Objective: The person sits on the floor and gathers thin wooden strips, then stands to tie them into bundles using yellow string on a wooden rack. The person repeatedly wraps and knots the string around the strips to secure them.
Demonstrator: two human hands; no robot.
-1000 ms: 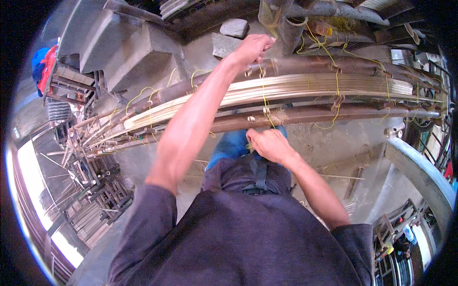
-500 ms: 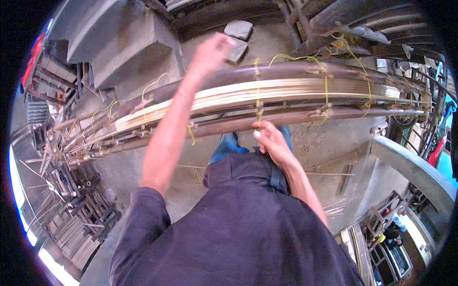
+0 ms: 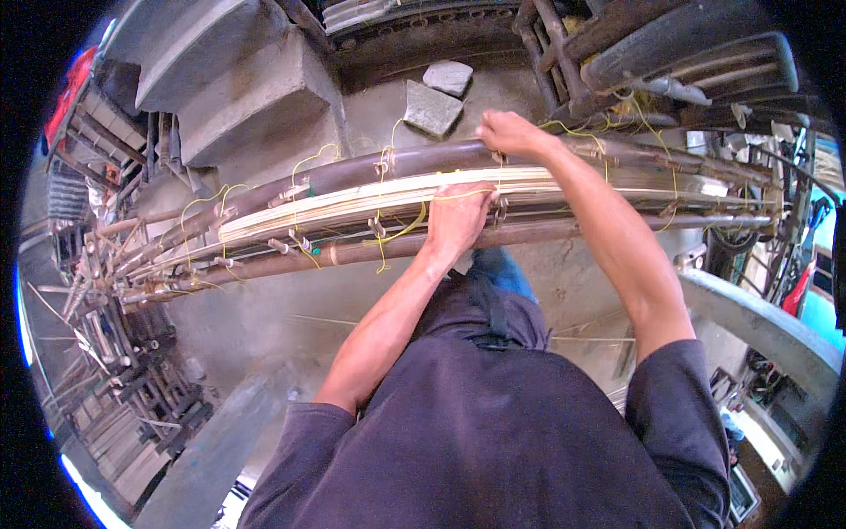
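A long bundle of pale bamboo strips [image 3: 326, 204] lies between two brown bamboo poles, the far pole [image 3: 352, 173] and the near pole [image 3: 344, 254], tied at intervals with yellow cord [image 3: 398, 233]. My left hand [image 3: 458, 220] rests closed on the bundle where a yellow cord crosses it. My right hand [image 3: 509, 134] reaches over to the far pole, its fingers curled on it beside another yellow tie. Both forearms stretch out from my dark shirt below.
Two flat grey stones [image 3: 434, 106] lie on the concrete ground beyond the poles. Concrete steps [image 3: 238, 88] rise at the upper left. Stacked stick frames [image 3: 115, 370] fill the left side. A dark vehicle [image 3: 670, 53] stands upper right, a curved concrete ledge [image 3: 758, 317] at right.
My left hand pulled back from the far side onto the bundle. My right hand left the near pole and reached across to the far pole. The view shifted a little.
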